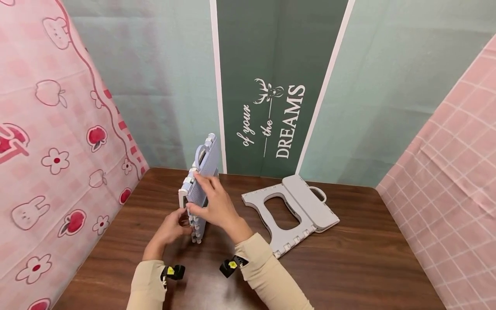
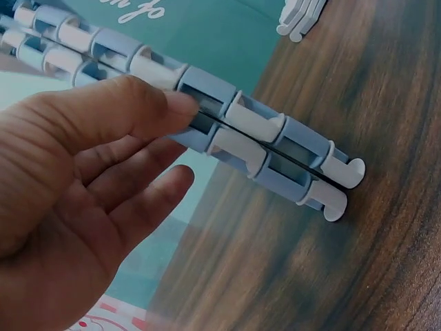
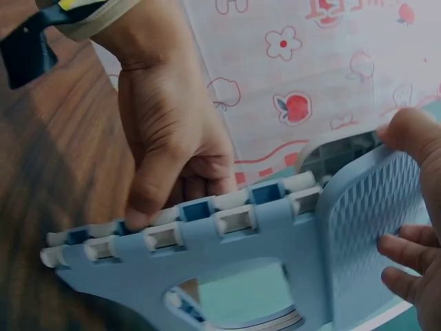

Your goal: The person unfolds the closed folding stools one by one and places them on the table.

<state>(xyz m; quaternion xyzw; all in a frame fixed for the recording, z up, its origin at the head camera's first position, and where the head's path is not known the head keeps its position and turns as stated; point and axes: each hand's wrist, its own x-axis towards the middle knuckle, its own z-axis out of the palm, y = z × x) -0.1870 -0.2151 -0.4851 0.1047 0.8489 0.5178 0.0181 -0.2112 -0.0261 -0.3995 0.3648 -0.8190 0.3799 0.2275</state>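
A light blue folding step stool (image 1: pixel 209 163) with white hinge parts stands folded, on its edge, on the table. My left hand (image 1: pixel 170 228) holds its near hinged edge; in the left wrist view the thumb (image 2: pixel 155 110) lies across the hinge row and the other fingers curve behind. Higher up, my right hand (image 1: pixel 218 206) grips the textured blue panel (image 3: pixel 368 221). In the right wrist view one digit touches that panel's rim while other fingers rest against its face. The stool's far side is hidden in the head view.
To the right, a grey folding step stool (image 1: pixel 302 202) lies folded flat on the brown wooden table (image 1: pixel 348 267), its carry handle pointing away to the right. A green backdrop (image 1: pixel 279 51) hangs behind, with pink printed cloths at both sides.
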